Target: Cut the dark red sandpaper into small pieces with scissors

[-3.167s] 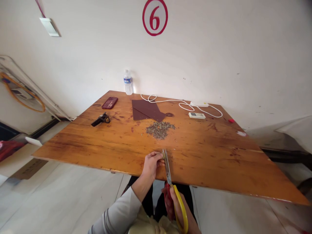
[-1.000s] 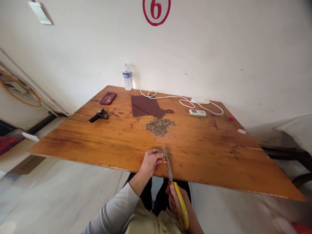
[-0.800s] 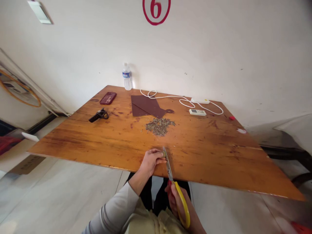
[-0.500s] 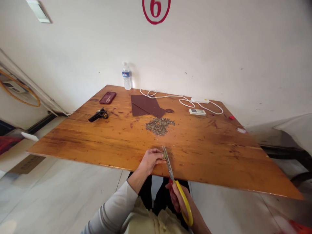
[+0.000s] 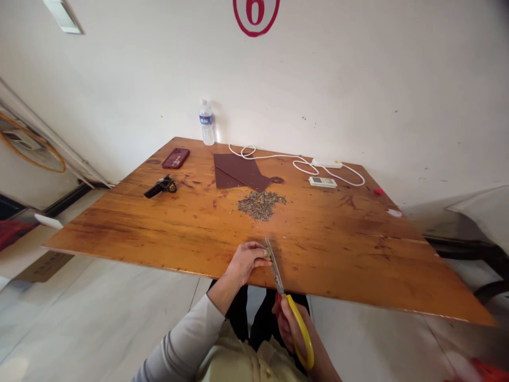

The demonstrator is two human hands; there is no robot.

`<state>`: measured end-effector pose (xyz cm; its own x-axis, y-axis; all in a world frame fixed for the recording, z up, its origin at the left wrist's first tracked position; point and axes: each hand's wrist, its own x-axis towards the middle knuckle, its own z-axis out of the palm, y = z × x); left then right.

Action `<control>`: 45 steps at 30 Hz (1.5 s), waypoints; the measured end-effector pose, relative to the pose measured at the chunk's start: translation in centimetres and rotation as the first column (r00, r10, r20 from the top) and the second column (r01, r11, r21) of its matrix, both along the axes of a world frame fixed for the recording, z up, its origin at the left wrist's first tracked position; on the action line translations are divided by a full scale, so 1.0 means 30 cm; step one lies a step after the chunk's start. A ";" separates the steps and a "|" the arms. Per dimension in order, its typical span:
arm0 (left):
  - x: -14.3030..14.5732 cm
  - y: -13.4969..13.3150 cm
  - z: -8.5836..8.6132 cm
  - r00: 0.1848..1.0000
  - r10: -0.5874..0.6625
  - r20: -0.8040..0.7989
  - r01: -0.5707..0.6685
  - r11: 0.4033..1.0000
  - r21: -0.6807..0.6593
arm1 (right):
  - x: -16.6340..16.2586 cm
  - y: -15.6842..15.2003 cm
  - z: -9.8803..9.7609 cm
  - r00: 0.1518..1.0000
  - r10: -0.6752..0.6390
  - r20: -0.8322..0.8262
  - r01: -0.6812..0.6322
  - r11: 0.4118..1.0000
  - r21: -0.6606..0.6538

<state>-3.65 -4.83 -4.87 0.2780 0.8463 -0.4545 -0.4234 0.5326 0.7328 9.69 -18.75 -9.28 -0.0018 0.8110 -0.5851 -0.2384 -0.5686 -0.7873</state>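
Note:
Close to the table's front edge, my left hand [image 5: 248,261] pinches a small greenish piece [image 5: 268,253] between thumb and fingers. What exactly the piece is, I cannot make out. My right hand [image 5: 287,318] is wrapped round the handles of a pair of scissors [image 5: 275,270], one yellow and one red. Their metal blades point away from me and lie right beside the greenish piece, at my left fingertips. Beyond both hands, a loose pile of small grey-brown dried bits [image 5: 261,205] is spread on the wooden table [image 5: 338,239].
Dark red sheets [image 5: 238,168] lie behind the pile. To the left are a black strap-like object [image 5: 160,186], a dark red phone-like object [image 5: 175,158] and a water bottle [image 5: 206,123]. A remote control [image 5: 322,182] and a white cable [image 5: 274,157] with a power strip [image 5: 326,163] lie toward the back right.
Very little differs. The scissors' yellow handle has shifted slightly to the left with my right hand, while my left hand keeps its place. The view has tilted a touch.

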 end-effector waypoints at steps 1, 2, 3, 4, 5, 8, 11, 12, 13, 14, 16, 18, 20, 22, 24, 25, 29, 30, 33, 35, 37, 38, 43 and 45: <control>0.000 0.001 0.000 1.000 -0.009 -0.006 0.009 1.000 -0.004 | 0.002 0.000 -0.001 1.000 0.001 0.002 -0.001 1.000 0.009; 0.000 0.001 0.000 1.000 -0.021 -0.014 0.021 1.000 -0.008 | 0.005 0.001 -0.003 1.000 0.001 0.002 -0.001 1.000 0.019; 0.000 0.001 0.001 0.999 -0.034 -0.023 0.034 0.999 -0.012 | 0.008 0.002 -0.005 1.000 0.001 0.000 -0.001 1.000 0.027; 0.000 0.001 0.002 0.999 -0.044 -0.031 0.043 0.999 -0.013 | 0.013 0.004 -0.008 1.000 0.001 0.000 -0.001 0.999 0.034; 0.000 0.000 0.003 0.998 -0.050 -0.036 0.049 0.999 -0.012 | 0.018 0.006 -0.011 1.000 0.003 0.006 -0.004 0.999 0.040; 0.000 -0.002 0.005 0.997 -0.058 -0.044 0.058 0.998 -0.006 | 0.035 0.011 -0.018 0.998 0.026 0.060 -0.029 0.998 0.053; 0.000 -0.003 0.004 0.996 -0.071 -0.048 0.071 0.998 0.000 | 0.045 0.012 -0.018 0.992 0.046 0.121 -0.053 0.997 0.058; 0.000 -0.003 0.003 0.996 -0.071 -0.048 0.071 0.997 0.003 | 0.045 0.012 -0.016 0.990 0.044 0.130 -0.052 0.997 0.056; 0.001 -0.003 0.002 0.997 -0.067 -0.047 0.067 0.998 0.006 | 0.043 0.011 -0.013 0.991 0.037 0.130 -0.044 0.998 0.052; 0.001 -0.003 0.000 0.997 -0.061 -0.045 0.061 0.998 0.008 | 0.040 0.010 -0.009 0.992 0.026 0.121 -0.031 0.999 0.044; 0.003 -0.004 -0.003 0.998 -0.048 -0.040 0.048 0.999 0.008 | 0.029 0.008 0.001 0.996 -0.008 0.085 0.006 1.000 0.023; 0.004 -0.005 -0.004 0.999 -0.038 -0.032 0.039 0.999 0.008 | 0.015 0.008 0.014 0.998 -0.033 0.049 0.033 0.999 0.004; 0.006 -0.006 -0.002 0.999 -0.036 -0.029 0.036 0.999 0.007 | 0.002 0.010 0.025 0.999 -0.047 0.024 0.047 0.999 -0.012; 0.007 -0.008 0.002 0.999 -0.022 -0.028 0.022 1.000 0.007 | -0.008 0.011 0.032 0.999 -0.053 0.000 0.053 0.998 -0.030; 0.008 -0.009 0.005 1.000 -0.006 -0.026 0.006 1.000 0.009 | -0.011 0.011 0.030 0.998 -0.057 -0.019 0.056 0.998 -0.042; 0.009 -0.009 0.007 1.000 -0.002 -0.025 0.002 1.000 0.011 | -0.011 0.010 0.026 0.998 -0.055 -0.023 0.054 0.998 -0.037; 0.008 -0.007 0.009 0.999 -0.011 -0.031 0.011 1.000 0.005 | -0.001 0.002 0.001 0.999 -0.046 -0.007 0.046 0.999 0.003; 0.008 -0.007 0.009 0.999 -0.014 -0.033 0.014 1.000 0.002 | 0.001 0.000 -0.003 0.999 -0.046 -0.004 0.046 0.999 0.008; 0.007 -0.007 0.009 0.999 -0.025 -0.035 0.025 1.000 0.003 | 0.001 -0.001 -0.007 0.998 -0.051 -0.021 0.051 0.999 0.003; 0.007 -0.008 0.010 0.999 -0.034 -0.034 0.034 0.999 0.010 | -0.001 0.003 -0.007 0.997 -0.058 -0.053 0.057 0.998 -0.010; 0.006 -0.010 0.009 0.999 -0.038 -0.031 0.038 0.999 0.017 | -0.002 0.008 -0.008 0.995 -0.065 -0.072 0.063 0.998 -0.022; 0.006 -0.011 0.008 0.999 -0.038 -0.031 0.038 0.999 0.019 | -0.002 0.010 -0.010 0.995 -0.065 -0.069 0.064 0.998 -0.022; 0.007 -0.011 0.005 0.998 -0.045 -0.047 0.045 0.999 0.016 | 0.001 0.007 -0.011 0.998 -0.062 -0.021 0.061 0.998 -0.006; 0.007 -0.011 0.006 0.998 -0.036 -0.055 0.037 0.999 0.015 | 0.001 0.005 -0.007 0.998 -0.065 -0.014 0.065 0.998 -0.005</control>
